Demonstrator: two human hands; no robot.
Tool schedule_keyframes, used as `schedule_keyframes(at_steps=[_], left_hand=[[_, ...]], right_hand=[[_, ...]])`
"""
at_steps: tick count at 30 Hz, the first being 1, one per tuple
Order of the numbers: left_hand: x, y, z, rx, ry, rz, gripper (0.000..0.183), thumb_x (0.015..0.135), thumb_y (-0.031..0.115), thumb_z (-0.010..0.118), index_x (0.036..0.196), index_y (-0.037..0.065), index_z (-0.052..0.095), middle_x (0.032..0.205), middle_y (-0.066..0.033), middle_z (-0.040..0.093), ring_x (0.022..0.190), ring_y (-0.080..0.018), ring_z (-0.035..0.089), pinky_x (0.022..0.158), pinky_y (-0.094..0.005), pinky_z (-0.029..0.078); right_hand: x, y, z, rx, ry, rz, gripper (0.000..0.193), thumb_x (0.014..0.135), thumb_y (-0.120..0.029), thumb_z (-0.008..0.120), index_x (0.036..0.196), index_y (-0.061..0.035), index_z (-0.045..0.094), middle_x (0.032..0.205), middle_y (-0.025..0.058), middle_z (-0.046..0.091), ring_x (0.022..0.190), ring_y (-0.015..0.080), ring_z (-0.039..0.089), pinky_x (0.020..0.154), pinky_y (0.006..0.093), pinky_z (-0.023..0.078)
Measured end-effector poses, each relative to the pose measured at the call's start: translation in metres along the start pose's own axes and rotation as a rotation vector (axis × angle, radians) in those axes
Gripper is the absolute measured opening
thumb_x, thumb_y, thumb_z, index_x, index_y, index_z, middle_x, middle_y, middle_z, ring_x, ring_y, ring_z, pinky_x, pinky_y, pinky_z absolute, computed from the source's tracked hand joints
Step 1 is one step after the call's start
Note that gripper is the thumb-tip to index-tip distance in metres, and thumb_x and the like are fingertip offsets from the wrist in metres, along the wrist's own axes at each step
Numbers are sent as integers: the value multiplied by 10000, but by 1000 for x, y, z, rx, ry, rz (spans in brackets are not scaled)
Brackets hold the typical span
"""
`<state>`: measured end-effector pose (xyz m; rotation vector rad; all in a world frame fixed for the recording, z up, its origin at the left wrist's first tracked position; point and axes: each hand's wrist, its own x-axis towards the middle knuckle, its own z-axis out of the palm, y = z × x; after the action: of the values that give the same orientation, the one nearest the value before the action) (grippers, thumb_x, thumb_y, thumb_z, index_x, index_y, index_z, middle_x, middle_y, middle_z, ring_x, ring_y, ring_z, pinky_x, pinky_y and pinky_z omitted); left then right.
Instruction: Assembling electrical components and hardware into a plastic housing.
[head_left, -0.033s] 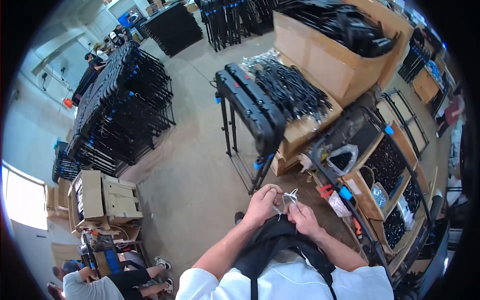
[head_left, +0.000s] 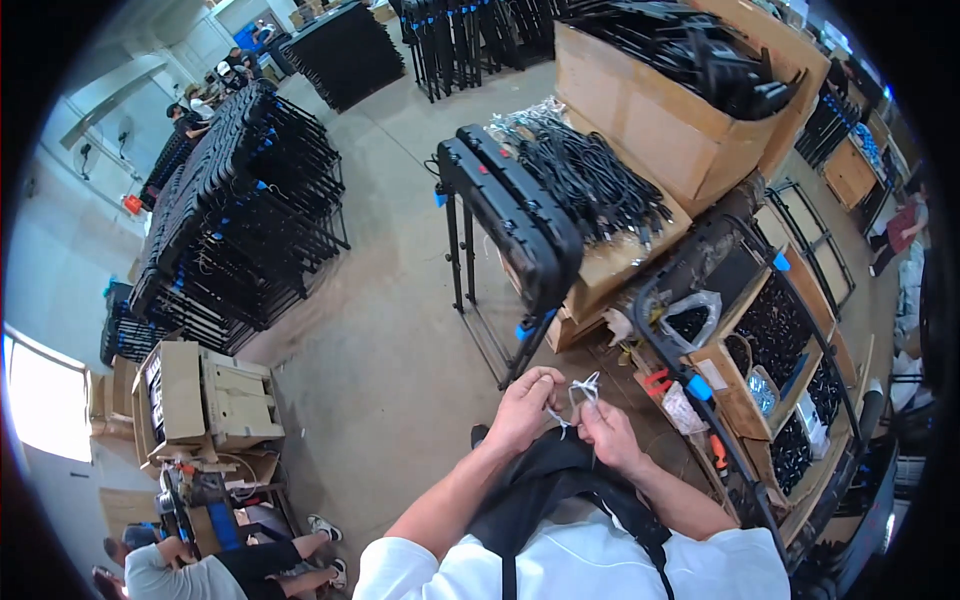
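Observation:
My left hand [head_left: 528, 408] is closed in a pinch, fingertips curled around part of a thin white string [head_left: 586, 386]. Close beside it on the right, my right hand [head_left: 610, 432] pinches the same string between thumb and fingers. Loops and loose ends stick up above the right fingertips, and a short strand hangs between the hands. Both hands are in front of my dark apron [head_left: 540, 490]. Whether the string is knotted is too small to tell.
Two black folded frames [head_left: 510, 215] stand ahead, beside a heap of black cables [head_left: 590, 175] on cardboard. A large carton [head_left: 640, 95] of black parts is behind. Parts bins [head_left: 770, 330] flank my right; stacked black frames [head_left: 225, 200] stand left. A seated co-worker [head_left: 190, 570] is lower left.
The white string's loops show slightly higher above my right fingertips, and more strand shows between the hands. Both hands keep their pinch. The view has shifted slightly.

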<state>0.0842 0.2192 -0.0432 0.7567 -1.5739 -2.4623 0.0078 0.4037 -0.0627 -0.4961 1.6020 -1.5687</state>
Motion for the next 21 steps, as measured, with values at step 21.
schedule_keyframes(at_steps=[21], left_hand=[[183, 85, -301, -250, -58, -222, 347, 1105, 282, 550, 1305, 3, 606, 990, -55, 642, 908, -174, 647, 825, -345, 571]], right_hand=[[105, 7, 76, 387, 700, 183, 331, 1133, -377, 497, 938, -113, 536, 716, 9, 546, 573, 118, 519, 487, 263, 389]])
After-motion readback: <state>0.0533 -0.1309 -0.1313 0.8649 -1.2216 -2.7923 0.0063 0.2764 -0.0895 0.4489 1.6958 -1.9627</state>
